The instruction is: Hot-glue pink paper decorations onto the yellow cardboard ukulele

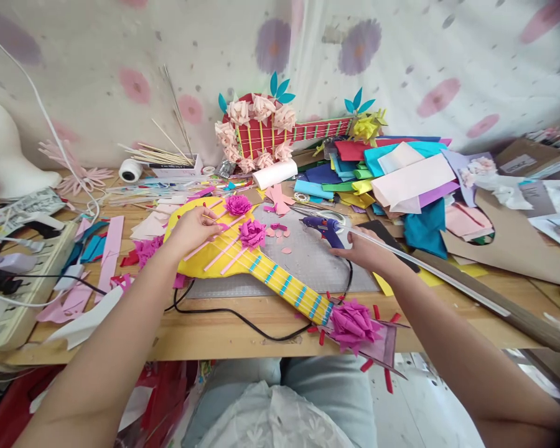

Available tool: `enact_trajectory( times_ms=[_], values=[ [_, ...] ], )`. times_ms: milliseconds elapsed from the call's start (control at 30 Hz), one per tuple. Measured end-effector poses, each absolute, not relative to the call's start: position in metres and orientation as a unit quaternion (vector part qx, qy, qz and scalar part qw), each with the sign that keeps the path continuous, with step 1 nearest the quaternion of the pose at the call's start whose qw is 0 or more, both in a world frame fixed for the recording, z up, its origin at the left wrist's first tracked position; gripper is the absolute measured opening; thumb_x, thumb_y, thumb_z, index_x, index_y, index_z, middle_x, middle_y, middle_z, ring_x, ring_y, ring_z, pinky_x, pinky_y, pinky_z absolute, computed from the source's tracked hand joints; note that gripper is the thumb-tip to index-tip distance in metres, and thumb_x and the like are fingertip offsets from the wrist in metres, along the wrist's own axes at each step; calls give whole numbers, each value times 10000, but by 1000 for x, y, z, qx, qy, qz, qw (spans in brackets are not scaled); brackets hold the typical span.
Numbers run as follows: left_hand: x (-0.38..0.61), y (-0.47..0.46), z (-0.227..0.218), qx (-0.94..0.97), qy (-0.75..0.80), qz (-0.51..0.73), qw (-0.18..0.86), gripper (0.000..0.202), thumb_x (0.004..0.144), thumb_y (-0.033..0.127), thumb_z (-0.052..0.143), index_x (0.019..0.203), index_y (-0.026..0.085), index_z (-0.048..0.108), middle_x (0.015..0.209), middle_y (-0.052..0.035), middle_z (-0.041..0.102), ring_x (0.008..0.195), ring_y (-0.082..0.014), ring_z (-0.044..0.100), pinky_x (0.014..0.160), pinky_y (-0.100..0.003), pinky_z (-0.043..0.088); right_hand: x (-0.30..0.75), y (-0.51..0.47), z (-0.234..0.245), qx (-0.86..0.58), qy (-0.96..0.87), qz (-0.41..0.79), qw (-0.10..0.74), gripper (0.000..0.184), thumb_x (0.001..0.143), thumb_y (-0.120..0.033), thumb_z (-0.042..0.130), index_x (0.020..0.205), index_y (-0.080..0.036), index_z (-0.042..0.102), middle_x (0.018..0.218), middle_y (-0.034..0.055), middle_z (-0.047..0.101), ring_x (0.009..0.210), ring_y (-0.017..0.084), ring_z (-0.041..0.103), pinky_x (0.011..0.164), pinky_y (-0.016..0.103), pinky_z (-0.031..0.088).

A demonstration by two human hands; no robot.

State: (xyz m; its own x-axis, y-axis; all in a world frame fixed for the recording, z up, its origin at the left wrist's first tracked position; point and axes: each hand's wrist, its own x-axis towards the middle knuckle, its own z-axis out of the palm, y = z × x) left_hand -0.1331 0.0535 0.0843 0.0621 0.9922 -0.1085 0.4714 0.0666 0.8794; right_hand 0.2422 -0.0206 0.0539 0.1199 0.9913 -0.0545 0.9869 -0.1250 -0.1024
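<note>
A yellow paper guitar (224, 256) with pink strips, strings and blue fret bars lies slantwise on the table. Magenta paper flowers (253, 234) decorate its body, and a larger one (353, 325) covers part of its head. Over the body, my left hand (196, 231) has its fingertips pressed together beside the flowers; whatever is between them is too small to make out. My right hand (364, 247) is closed about the handle end of a blue glue gun (321, 229), partly hiding it. Behind the gun, a long pale rod (429, 267) slants across to the right.
A red paper guitar (252, 134) with pale roses leans at the back. Coloured paper sheets (415, 174) pile up at the right. Pink scraps (280, 235) lie on the grey cutting mat (298, 261). A black cord (242, 318) loops along the front; a power strip (14, 311) sits left.
</note>
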Motion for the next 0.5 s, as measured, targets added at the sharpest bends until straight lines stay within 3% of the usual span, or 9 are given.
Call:
enact_trajectory(
  times_ms=[133,233,500],
  values=[
    [-126,49,86,582,612,318,431,382,521,236,794,798,176,538,693,-33,663,623,-190,660,517,-257,499,228,-31,78,-706,-685,177,-42,372,747,-549,526,645,-211,408,608,8,521,576,154,473,519,266,280],
    [-120,45,92,567,600,327,460,404,508,201,805,810,166,538,687,-41,658,646,-203,669,516,-268,521,201,-30,93,-646,-737,194,-36,370,763,-516,548,627,-207,397,588,-10,506,550,126,431,509,260,256],
    [-128,45,117,582,631,225,460,492,456,157,811,869,161,543,666,-76,687,672,-259,684,478,-270,500,107,1,134,-523,-803,263,108,192,780,-343,600,826,-184,504,776,-8,600,641,92,515,559,217,323]
  ],
)
